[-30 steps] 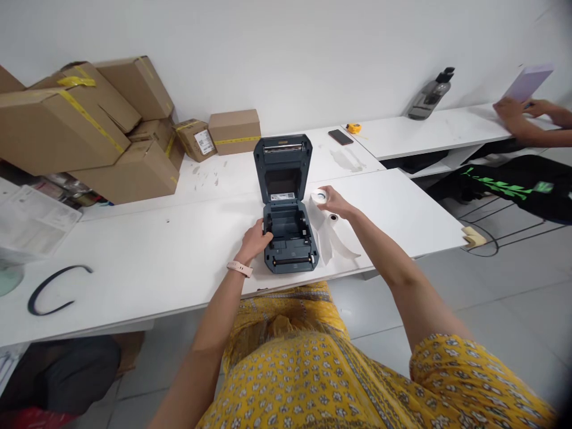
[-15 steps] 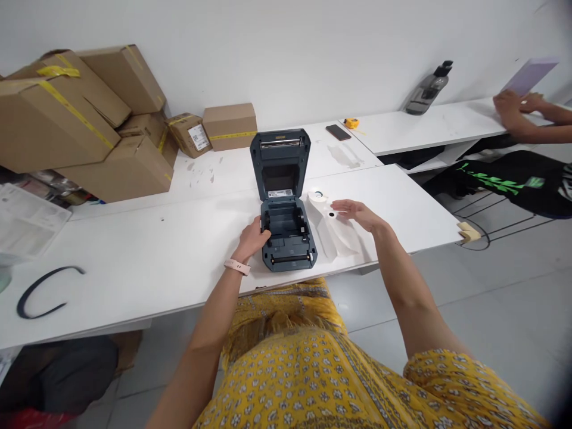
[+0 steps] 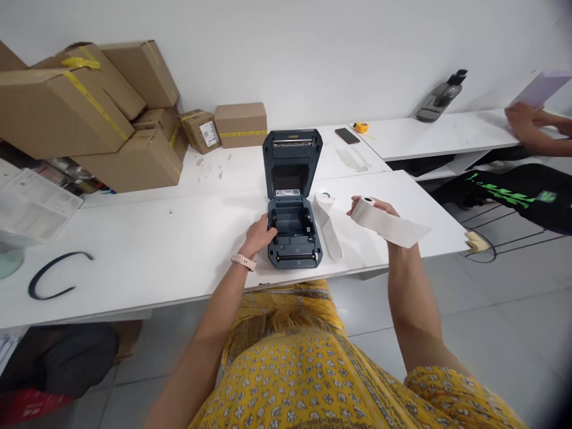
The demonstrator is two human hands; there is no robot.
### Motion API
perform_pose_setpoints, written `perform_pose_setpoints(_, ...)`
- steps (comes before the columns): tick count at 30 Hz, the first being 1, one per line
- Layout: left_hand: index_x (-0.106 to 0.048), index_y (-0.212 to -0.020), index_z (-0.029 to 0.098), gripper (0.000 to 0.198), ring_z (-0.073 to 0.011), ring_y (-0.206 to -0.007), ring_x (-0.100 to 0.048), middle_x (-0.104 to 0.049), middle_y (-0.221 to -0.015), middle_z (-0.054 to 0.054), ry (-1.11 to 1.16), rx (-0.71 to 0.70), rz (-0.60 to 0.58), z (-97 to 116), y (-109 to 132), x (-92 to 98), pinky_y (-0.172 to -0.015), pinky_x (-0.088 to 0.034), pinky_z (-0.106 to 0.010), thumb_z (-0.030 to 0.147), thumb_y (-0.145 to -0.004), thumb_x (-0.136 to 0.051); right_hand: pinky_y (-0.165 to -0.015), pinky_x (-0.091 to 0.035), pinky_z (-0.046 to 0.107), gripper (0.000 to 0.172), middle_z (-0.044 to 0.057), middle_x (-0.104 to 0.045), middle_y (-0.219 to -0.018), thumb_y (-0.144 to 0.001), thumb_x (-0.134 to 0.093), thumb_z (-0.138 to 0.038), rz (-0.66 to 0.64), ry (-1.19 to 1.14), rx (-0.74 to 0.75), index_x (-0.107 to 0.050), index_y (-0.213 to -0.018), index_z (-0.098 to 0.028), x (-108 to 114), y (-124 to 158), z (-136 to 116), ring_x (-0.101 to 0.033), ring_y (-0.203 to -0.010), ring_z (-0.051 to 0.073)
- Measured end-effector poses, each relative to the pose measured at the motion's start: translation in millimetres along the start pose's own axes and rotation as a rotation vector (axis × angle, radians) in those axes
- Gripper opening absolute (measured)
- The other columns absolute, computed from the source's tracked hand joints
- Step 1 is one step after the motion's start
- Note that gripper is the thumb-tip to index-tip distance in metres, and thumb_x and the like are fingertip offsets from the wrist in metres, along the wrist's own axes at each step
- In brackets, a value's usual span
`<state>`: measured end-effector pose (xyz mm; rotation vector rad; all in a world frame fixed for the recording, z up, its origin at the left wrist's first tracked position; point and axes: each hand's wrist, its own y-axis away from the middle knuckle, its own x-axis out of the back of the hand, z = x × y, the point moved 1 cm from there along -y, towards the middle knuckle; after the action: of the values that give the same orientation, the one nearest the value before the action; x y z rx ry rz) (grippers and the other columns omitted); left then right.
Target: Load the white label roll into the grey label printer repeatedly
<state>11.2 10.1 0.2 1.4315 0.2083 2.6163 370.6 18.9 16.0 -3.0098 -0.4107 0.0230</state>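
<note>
A dark label printer (image 3: 294,238) stands on the white table with its lid raised and its bay exposed. My left hand (image 3: 259,236) grips the printer's left side, thumb over the edge. Off to the right, my right hand (image 3: 385,207) holds a white paper roll (image 3: 369,205), whose loose strip hangs toward the lower right. A second white roll (image 3: 325,201) sits close to the printer's right side, its strip trailing toward the table's front edge.
Cardboard boxes (image 3: 156,158) are piled at the back left. A phone (image 3: 347,136), a yellow tape measure (image 3: 361,127) and a bottle (image 3: 440,98) are farther back. A black headband (image 3: 49,268) lies left. Another person's hands (image 3: 525,122) hold a purple object.
My right hand has taken hold of one paper roll and lifted it to the right, away from the other. My left hand stays on the printer. The view has shifted slightly.
</note>
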Motion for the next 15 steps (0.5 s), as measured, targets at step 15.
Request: perform_pose_setpoints(15,-0.054,-0.138,0.023,0.052,-0.0346,-0.112,-0.068,-0.073,-0.12,-0.012,0.041,0.049,0.096,-4,1,-13.0,-0.089,-0.052,-0.042,0.035,-0.087,-0.051,-0.078,-0.04,0.028,0.03,0.004,-0.078,-0.093,-0.082,-0.069,-0.032,-0.76,1.154,0.074,-0.079,-0.108,-0.021,-149,-100,0,-0.067,-0.084,0.021)
